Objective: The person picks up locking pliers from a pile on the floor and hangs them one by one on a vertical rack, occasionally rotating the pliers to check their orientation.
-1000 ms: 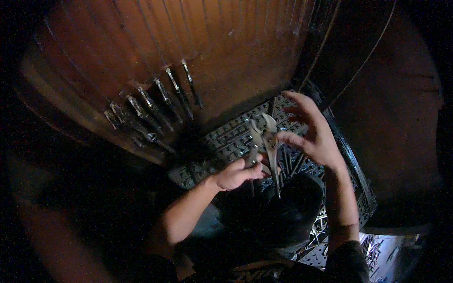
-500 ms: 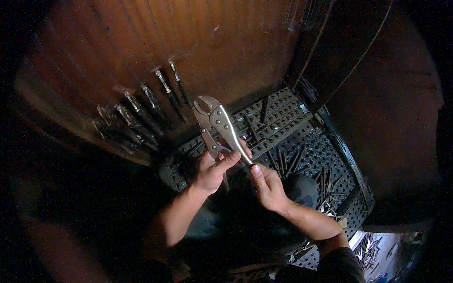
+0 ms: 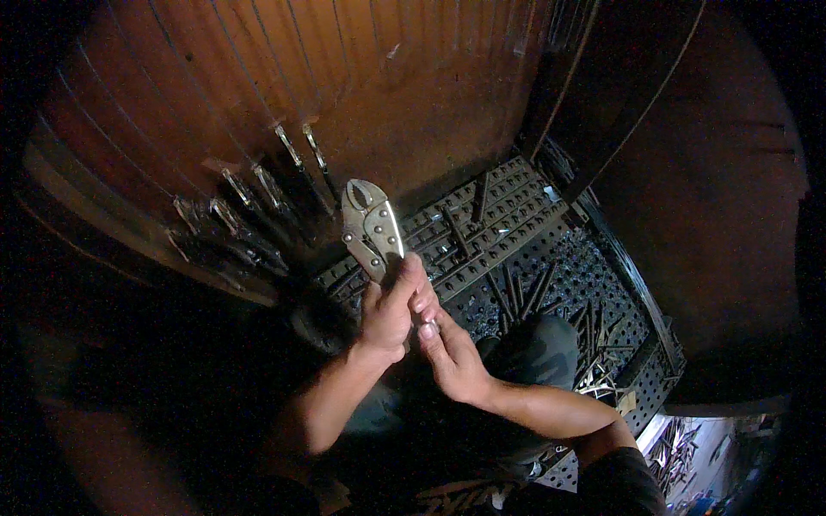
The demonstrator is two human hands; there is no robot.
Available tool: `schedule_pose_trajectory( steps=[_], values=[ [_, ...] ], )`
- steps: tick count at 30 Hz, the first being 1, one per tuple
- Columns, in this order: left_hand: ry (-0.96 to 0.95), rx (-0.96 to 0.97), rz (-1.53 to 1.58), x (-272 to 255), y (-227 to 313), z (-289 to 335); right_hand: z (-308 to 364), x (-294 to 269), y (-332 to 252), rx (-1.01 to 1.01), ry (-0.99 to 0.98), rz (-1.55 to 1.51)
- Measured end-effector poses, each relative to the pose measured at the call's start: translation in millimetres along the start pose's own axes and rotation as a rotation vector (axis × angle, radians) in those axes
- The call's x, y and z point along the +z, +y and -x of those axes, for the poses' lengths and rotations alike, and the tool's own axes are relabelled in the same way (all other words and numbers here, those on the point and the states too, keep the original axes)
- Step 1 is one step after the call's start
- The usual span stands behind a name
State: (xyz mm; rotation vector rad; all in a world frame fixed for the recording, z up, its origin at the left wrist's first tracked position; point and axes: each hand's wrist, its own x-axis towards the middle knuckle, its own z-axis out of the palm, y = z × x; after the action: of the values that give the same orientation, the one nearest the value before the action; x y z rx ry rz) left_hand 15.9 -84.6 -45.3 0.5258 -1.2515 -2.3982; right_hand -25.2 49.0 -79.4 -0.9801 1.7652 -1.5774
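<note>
A pair of silver locking pliers (image 3: pixel 376 225) points up and away from me, its toothed jaws closed together at the tips with a gap behind them. My left hand (image 3: pixel 391 310) is wrapped around both handles, thumb over the top. At the handle's lower end, my right hand (image 3: pixel 452 357) is closed, with thumb and fingers on the small end piece, which is mostly hidden. Most of the handles are covered by my hands.
Several clamp-like tools (image 3: pixel 232 215) hang on wires along the brown wall (image 3: pixel 413 95) at the left. A perforated metal platform (image 3: pixel 568 275) lies beyond my knees, with dark rods (image 3: pixel 525 288) and metal scraps scattered on it. More metal pieces (image 3: pixel 675 451) lie at the lower right.
The pliers' jaws have closed and the spread lower handle has come in. My left hand now wraps both handles, and the right hand has moved left and down with the handle end.
</note>
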Motion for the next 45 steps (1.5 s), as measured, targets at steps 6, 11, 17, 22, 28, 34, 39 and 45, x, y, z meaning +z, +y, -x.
schedule_pose_trajectory(
  steps=[6, 11, 17, 22, 28, 34, 39, 45],
  values=[
    [0.105, 0.112, -0.07, -1, -3, 1, -7, 2, 0, -0.11, 0.069, -0.024],
    [0.104, 0.132, -0.079, -1, -4, 3, -5, -29, -17, -0.095, 0.088, 0.214],
    [-0.024, 0.037, -0.177, 3, -11, 12, -7, -48, -11, -0.207, 0.249, 0.5],
    [0.014, 0.011, -0.246, 3, 0, 15, -3, -43, -12, -0.179, 0.234, 0.493],
    [-0.013, 0.239, -0.335, -5, 5, 10, -8, -49, -18, -0.31, 0.247, 0.385],
    [0.01, 0.21, -0.326, -10, 11, 11, -13, -48, -13, -0.176, 0.197, 0.287],
    [-0.041, 0.166, -0.286, -26, 4, 5, -12, -47, -9, 0.137, -0.025, -0.35],
    [-0.321, 0.023, 0.371, -14, 6, -2, -15, -44, -4, 0.253, -0.149, -0.392]
  ],
)
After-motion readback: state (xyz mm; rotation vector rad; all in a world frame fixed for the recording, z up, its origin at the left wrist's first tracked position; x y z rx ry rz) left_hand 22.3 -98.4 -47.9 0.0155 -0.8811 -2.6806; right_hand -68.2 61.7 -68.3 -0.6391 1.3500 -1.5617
